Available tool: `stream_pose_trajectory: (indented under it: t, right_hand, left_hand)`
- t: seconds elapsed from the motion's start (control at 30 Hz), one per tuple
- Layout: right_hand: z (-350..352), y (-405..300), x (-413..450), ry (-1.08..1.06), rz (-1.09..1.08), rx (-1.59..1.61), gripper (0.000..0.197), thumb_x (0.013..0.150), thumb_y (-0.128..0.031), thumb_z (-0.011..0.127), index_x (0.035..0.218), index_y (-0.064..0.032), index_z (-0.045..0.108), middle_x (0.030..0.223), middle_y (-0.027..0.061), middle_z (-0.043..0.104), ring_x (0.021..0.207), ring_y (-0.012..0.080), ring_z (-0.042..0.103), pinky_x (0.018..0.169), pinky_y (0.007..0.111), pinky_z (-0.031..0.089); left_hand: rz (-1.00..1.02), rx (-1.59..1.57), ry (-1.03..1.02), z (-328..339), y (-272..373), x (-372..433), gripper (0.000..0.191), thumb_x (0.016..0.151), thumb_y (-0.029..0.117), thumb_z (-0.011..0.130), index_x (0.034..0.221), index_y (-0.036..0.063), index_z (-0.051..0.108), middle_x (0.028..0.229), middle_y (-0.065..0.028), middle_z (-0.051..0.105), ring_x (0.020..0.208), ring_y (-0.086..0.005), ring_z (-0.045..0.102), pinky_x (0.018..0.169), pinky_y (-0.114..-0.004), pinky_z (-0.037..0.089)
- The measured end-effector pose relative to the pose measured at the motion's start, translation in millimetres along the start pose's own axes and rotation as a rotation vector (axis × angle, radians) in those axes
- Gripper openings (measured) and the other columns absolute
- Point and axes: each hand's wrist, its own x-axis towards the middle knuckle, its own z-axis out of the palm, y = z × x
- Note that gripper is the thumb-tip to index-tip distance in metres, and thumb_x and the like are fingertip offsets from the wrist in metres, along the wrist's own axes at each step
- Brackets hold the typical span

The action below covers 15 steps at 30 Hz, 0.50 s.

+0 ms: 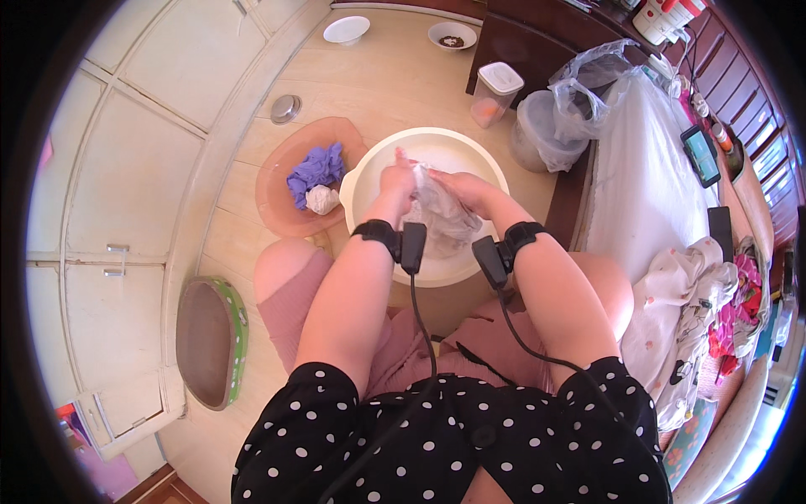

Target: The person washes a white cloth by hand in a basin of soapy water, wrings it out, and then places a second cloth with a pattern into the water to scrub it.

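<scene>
A cream plastic basin (500,170) stands on the floor before me, between my knees. Inside it, a thin whitish wet cloth (448,211) hangs and spreads from between my hands. My left hand (398,181) grips the upper end of this cloth, its thumb side pointing away from me. From the other side my right hand (467,188) presses against the cloth, fingers meeting the left hand; part of its grip is hidden. Low in the basin the cloth's lower folds blend with cloudy, pale contents.
Left of the basin, a purple cloth (316,171) and a balled white cloth (322,200) lie on an orange translucent mat (276,183). A lidded container (496,94) and a clear bucket (541,135) stand right. An oval cardboard scratcher (204,340) lies near the cabinets. Cables run from both wrist straps.
</scene>
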Motion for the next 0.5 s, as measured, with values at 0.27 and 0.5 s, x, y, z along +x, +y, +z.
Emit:
stream_pose_trajectory:
  t: [0.27, 0.5]
  right_hand:
    - [-19, 55, 65, 0.278, -0.163, -0.272, 0.059, 0.073, -0.039, 0.074, 0.117, -0.0027, 0.058, 0.098, 0.0102, 0.066, 0.078, 0.0212, 0.064, 0.073, 0.033, 0.049]
    - [24, 100, 73, 0.474, -0.191, -1.003, 0.052, 0.082, -0.04, 0.057, 0.132, -0.025, 0.051, 0.13, 0.0078, 0.054, 0.131, 0.0279, 0.039, 0.105, 0.054, 0.022]
  left_hand:
    - [0.281, 0.981, 0.315, -11, 21, 0, 0.056, 0.089, 0.05, 0.053, 0.107, -0.0028, 0.06, 0.091, -0.0229, 0.066, 0.089, -0.0349, 0.065, 0.077, -0.042, 0.05]
    - [0.548, 1.255, -0.086, -52, -60, 38, 0.062, 0.082, 0.041, 0.066, 0.129, 0.0039, 0.05, 0.132, -0.0245, 0.047, 0.121, -0.0346, 0.048, 0.102, -0.041, 0.038]
